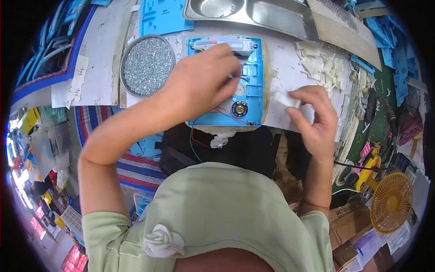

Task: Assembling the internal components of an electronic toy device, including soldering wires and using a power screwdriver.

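- Blue plastic housing (256, 96): flat on the bench straight in front of the person, open side up, so the internals are reachable from above.
- Inside it: long white unit (244, 45) along the far edge, round black speaker (239, 109) near the close edge, thin red wires (223, 110) between. Some wire hangs over the near edge toward the lap.
- Left hand (204, 77): over the housing's left half, palm down, fingers curled toward the middle. Hides part of the interior. Can't tell if the fingertips are together or gripping anything; probably steadying or working a part in there.
- Right hand (316, 115): just right of the housing, off the surface, thumb and forefinger pinched on a small white piece (285, 100). Piece is blurred, exact shape unclear. Fingertip hold likely keeps most of it exposed.
- White plastic parts (321, 67): loose heap beyond the right hand, presumably kept on that side for a short reach.
- Round metal bowl (122, 68): just left of the housing, full of small silver screws (147, 64); the rim likely stops them scattering.
- Steel tray (278, 17) and blue panel (165, 18): at the back, likely parked there to leave working room.
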The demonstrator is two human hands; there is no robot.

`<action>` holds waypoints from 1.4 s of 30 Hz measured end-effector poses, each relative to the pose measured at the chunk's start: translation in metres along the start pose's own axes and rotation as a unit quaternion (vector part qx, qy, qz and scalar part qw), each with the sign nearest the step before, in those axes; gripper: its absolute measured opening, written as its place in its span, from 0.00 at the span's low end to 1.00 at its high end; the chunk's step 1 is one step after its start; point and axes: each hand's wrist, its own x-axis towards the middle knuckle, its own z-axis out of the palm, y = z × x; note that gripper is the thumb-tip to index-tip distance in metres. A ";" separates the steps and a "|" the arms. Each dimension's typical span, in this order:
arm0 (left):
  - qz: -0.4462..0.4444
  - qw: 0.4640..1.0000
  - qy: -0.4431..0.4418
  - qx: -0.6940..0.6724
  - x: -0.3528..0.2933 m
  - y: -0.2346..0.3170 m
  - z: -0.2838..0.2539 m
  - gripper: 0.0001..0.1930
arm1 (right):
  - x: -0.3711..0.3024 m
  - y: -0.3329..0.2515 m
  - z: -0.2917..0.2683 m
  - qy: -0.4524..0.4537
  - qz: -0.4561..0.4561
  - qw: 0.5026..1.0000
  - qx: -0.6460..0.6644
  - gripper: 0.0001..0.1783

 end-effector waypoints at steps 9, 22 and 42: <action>-0.097 0.982 0.119 -0.108 -0.016 -0.002 0.016 0.05 | 0.047 -0.017 0.022 -0.099 -0.195 0.966 -0.142 0.18; -0.112 0.976 0.141 -0.120 -0.018 -0.001 0.024 0.06 | 0.046 0.010 0.045 -0.091 -0.175 0.980 -0.032 0.16; 0.035 0.984 0.120 -0.125 -0.031 0.027 -0.010 0.20 | 0.043 0.109 -0.111 0.177 0.310 0.808 -0.469 0.18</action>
